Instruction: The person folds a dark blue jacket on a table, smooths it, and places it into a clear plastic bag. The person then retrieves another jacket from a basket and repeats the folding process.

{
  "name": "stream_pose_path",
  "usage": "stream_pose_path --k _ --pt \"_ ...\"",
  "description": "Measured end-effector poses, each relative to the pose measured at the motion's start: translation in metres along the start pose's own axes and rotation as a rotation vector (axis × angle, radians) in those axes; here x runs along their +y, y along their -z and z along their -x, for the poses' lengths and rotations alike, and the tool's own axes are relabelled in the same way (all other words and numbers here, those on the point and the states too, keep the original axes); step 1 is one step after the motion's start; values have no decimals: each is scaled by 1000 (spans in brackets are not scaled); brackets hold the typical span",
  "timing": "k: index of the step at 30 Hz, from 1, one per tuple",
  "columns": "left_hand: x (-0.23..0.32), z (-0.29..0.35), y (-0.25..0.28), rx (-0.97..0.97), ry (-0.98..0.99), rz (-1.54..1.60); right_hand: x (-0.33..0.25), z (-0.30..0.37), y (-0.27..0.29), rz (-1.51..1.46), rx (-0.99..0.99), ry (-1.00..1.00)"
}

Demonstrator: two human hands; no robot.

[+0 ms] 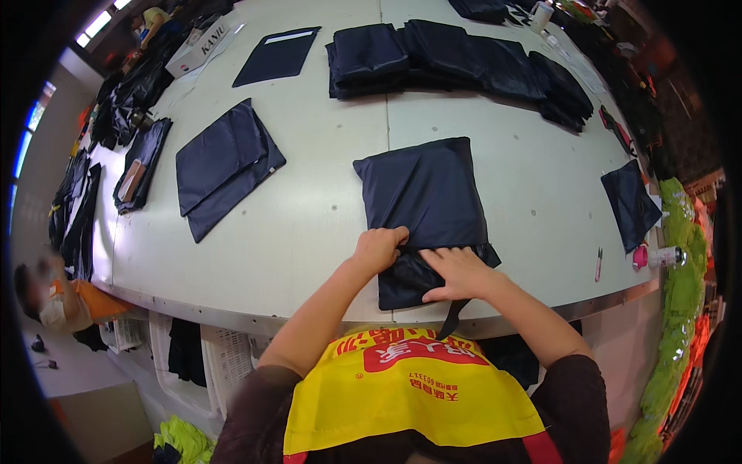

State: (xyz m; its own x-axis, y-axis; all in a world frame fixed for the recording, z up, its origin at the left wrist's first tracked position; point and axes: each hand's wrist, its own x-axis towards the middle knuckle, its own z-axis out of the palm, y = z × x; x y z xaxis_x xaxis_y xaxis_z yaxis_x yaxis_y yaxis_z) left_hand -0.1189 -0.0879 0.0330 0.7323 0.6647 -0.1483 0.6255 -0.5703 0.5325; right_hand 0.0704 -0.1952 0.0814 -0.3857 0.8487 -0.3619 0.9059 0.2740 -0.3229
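In front of me on the white table lies a folded dark navy cloth piece [421, 185], smooth and roughly square. Its near part is a darker, creased flap [402, 282], with a strap [454, 317] hanging over the table's front edge. My left hand [380, 249] has its fingers curled on the fold line at the left, pinching the fabric there. Spread flat, my right hand [461, 274] presses on the flap with nothing gripped. What lies under its palm is hidden.
Stacks of folded navy cloth [440, 58] fill the far middle. Single folded pieces lie at left [226, 166] and right [630, 205]. Near the right edge are a pen-like tool [598, 264] and a bottle [665, 257]. A person [69, 301] is at far left, beyond white crates [228, 359].
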Motion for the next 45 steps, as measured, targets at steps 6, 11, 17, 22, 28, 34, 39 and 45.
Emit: stream_pose_path --k 6,11,17,22,28,34,39,45 --pt "-18 8 -1 142 -156 423 2 -22 -49 239 348 -57" --pt "13 42 -3 603 -142 452 16 -35 -37 136 321 -40" --pt "22 87 -61 431 -446 -253 3 -33 -33 121 430 -43" --pt "0 86 -67 370 -405 -390 -10 -15 -44 347 688 181" --pt "-5 94 -56 220 -513 -347 14 -31 -60 477 538 92" --pt "-15 75 -63 288 -450 -386 19 -45 -26 331 558 190" --pt "0 64 -43 195 -282 -392 13 -46 20 105 314 62" --pt "-2 57 -42 271 -10 -379 9 -63 27 50 247 35"
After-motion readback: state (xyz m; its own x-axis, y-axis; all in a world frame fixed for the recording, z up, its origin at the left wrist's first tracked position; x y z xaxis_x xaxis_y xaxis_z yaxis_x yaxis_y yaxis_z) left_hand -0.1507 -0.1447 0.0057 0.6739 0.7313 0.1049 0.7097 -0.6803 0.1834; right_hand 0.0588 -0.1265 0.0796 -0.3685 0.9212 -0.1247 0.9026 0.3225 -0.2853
